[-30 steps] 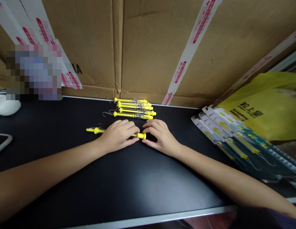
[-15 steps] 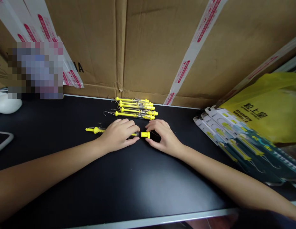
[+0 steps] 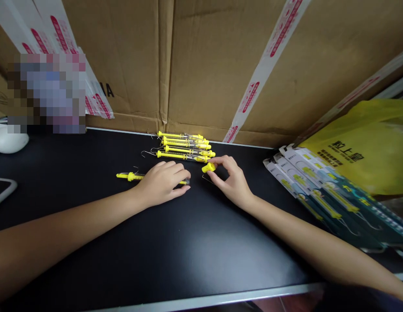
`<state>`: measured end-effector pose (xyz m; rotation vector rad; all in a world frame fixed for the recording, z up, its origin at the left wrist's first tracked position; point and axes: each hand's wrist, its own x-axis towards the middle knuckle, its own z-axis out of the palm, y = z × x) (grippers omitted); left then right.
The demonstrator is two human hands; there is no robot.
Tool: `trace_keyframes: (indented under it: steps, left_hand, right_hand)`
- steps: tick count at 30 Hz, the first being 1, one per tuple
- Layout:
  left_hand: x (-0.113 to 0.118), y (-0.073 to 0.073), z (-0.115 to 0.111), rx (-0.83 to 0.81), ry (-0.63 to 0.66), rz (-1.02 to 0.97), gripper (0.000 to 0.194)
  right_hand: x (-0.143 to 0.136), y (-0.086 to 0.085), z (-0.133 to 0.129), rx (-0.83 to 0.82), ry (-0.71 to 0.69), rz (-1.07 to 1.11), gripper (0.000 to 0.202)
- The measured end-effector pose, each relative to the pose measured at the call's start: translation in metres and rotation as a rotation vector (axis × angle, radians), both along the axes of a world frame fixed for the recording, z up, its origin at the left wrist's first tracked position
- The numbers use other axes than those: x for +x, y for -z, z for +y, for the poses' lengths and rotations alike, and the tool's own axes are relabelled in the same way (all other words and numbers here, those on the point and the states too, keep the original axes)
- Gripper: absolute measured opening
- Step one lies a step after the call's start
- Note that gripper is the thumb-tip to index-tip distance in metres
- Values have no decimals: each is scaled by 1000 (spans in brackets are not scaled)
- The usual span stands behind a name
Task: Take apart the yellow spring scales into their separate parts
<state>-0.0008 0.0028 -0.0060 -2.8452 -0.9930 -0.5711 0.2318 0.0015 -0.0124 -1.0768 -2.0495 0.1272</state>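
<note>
My left hand [image 3: 164,184] is closed around a yellow spring scale [image 3: 131,177] with a clear tube. Its yellow end sticks out on the left, and the open tube end shows past my fingertips. Between thumb and fingers, my right hand [image 3: 229,180] pinches a yellow end cap [image 3: 208,167], tilted and apart from the tube. A thin wire hook hangs below the cap, by my right thumb. Just behind my hands lie several more yellow spring scales [image 3: 183,149], side by side with their hooks to the left.
A cardboard box [image 3: 201,69] with taped seams stands along the back of the black table [image 3: 175,251]. At right are several printed packages [image 3: 315,186] and a yellow plastic bag [image 3: 360,143]. A white rounded object [image 3: 11,138] and a white-edged device [image 3: 4,190] sit at the left.
My right hand has moved the yellow cap away from the tube, up and to the right, and tilted it. My left hand stays in place on the spring scale.
</note>
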Motion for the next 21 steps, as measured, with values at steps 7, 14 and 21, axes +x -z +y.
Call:
trace_keyframes:
  steps: [7,14,21]
  left_hand:
    - [1,1,1,7,10,7,18]
    - [2,0,0,11,19,13,18]
    - [4,-2,-2,41,-21,-9,12]
  right_hand:
    - [1,6,16,53,76,-259,23]
    - [1,7,16,59,110,-342,31]
    - [1,6,15,49,109,-329,20]
